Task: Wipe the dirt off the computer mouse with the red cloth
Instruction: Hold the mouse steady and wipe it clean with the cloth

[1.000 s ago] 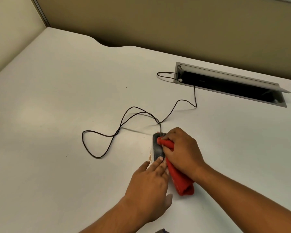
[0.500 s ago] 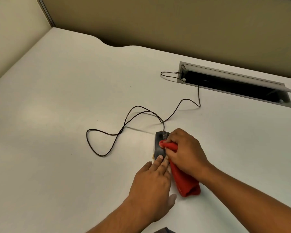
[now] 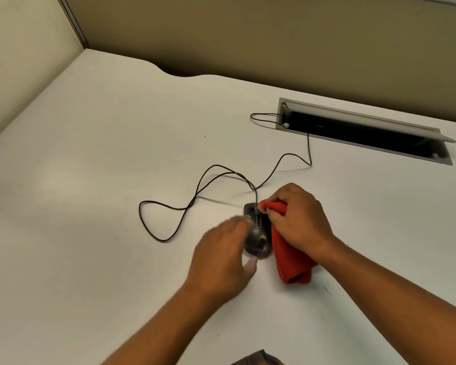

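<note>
A black wired computer mouse (image 3: pixel 257 237) lies on the white desk (image 3: pixel 90 180), most of its top now showing. My right hand (image 3: pixel 298 214) is shut on the red cloth (image 3: pixel 291 262). It presses a bunched tip of the cloth against the mouse's front right, near the buttons. The rest of the cloth hangs down onto the desk to the right of the mouse. My left hand (image 3: pixel 221 259) is blurred with motion at the mouse's left side, fingers spread. Whether it touches the mouse is unclear.
The mouse cable (image 3: pixel 195 196) loops across the desk to the left and runs back into an open cable tray slot (image 3: pixel 363 133) at the far right. Beige partition walls stand behind and to the left of the desk.
My left hand has slid off the rear of the mouse to its left side, uncovering the mouse's back. My right hand with the cloth has shifted toward the mouse's front.
</note>
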